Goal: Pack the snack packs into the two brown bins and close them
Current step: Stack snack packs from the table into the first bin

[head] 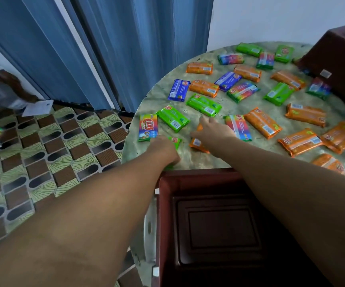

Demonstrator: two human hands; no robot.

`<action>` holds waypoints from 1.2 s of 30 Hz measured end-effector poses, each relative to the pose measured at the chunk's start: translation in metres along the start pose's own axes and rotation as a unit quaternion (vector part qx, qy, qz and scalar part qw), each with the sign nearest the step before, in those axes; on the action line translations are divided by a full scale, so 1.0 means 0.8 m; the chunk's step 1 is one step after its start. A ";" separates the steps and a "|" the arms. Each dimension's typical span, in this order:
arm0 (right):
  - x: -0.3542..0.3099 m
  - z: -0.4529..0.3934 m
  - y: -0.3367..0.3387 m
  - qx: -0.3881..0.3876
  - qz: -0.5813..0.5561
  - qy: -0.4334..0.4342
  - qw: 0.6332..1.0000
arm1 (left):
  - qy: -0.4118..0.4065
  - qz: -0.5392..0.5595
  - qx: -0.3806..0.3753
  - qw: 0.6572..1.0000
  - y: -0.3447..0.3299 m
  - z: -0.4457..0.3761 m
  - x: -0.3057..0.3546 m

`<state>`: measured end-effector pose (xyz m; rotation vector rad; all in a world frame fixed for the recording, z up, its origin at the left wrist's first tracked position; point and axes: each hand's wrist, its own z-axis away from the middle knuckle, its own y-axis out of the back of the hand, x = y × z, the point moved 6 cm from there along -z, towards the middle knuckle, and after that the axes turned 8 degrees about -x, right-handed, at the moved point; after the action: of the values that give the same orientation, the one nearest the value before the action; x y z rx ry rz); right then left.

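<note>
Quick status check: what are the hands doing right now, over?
Left hand gripping green pack. Right hand open, over orange pack. Near bin open, empty. Nothing in the way.

Flat foil snack packs lie scattered across the round marbled table — one open brown plastic bin at its near edge, another brown bin far right.

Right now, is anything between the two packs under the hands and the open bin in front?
Nothing visible. The left hand covers a green pack, the right hand an orange pack. Only bare table lies between them and the near bin, which is open and empty.
</note>
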<state>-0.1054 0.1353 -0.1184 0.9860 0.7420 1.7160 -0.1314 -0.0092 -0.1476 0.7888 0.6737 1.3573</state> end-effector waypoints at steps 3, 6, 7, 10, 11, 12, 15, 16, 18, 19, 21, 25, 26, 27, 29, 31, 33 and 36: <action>0.014 0.007 0.010 0.050 -0.032 -0.008 0.998 | -0.034 0.036 0.014 0.999 0.018 0.020 0.004; 0.027 0.030 0.025 0.096 -0.141 0.003 0.985 | -0.027 0.151 0.007 0.988 0.032 0.041 0.002; 0.030 0.042 0.032 0.120 -0.160 0.006 0.980 | -0.028 0.180 0.017 0.983 0.037 0.048 0.003; 0.042 0.091 0.050 0.206 -0.180 -0.006 0.962 | -0.057 0.197 0.103 0.973 0.060 0.083 0.010; 0.046 0.110 0.052 0.224 -0.193 -0.015 0.955 | -0.071 0.185 0.139 0.970 0.067 0.098 0.013; 0.048 0.127 0.054 0.235 -0.213 -0.022 0.948 | -0.086 0.164 0.170 0.968 0.074 0.114 0.016; 0.047 0.175 0.047 0.239 -0.258 -0.030 0.936 | -0.132 0.102 0.220 0.961 0.074 0.160 0.025; 0.044 0.191 0.041 0.237 -0.261 -0.028 0.935 | -0.147 0.084 0.231 0.958 0.069 0.177 0.028; 0.037 0.221 0.028 0.233 -0.277 -0.028 0.932 | -0.163 0.048 0.253 0.952 0.055 0.209 0.030; 0.033 0.236 0.018 0.230 -0.289 -0.029 0.929 | -0.165 0.027 0.260 0.951 0.045 0.223 0.030; 0.024 0.260 -0.003 0.218 -0.309 -0.036 0.925 | -0.169 -0.008 0.261 0.951 0.022 0.246 0.028; 0.003 0.278 -0.054 0.170 -0.301 -0.004 0.938 | -0.193 -0.083 0.252 0.945 -0.033 0.270 0.031; -0.002 0.277 -0.068 0.149 -0.294 0.009 0.944 | -0.195 -0.107 0.236 0.946 -0.048 0.270 0.034; -0.007 0.274 -0.080 0.128 -0.281 0.020 0.951 | -0.197 -0.126 0.214 0.948 -0.062 0.268 0.037; -0.013 0.267 -0.101 0.091 -0.248 0.027 0.964 | -0.198 -0.144 0.167 0.955 -0.087 0.257 0.040; -0.014 0.259 -0.114 0.081 -0.225 0.024 0.971 | -0.199 -0.143 0.141 0.959 -0.102 0.245 0.042; -0.013 0.252 -0.121 0.082 -0.209 0.018 0.974 | -0.204 -0.146 0.128 0.959 -0.110 0.233 0.043; -0.012 0.241 -0.126 0.073 -0.176 0.014 0.982 | -0.210 -0.149 0.125 0.958 -0.114 0.222 0.045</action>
<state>0.1104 0.1659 -0.1113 0.8697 1.0085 1.3843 0.0690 0.0046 -0.1179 1.0908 0.6007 0.8029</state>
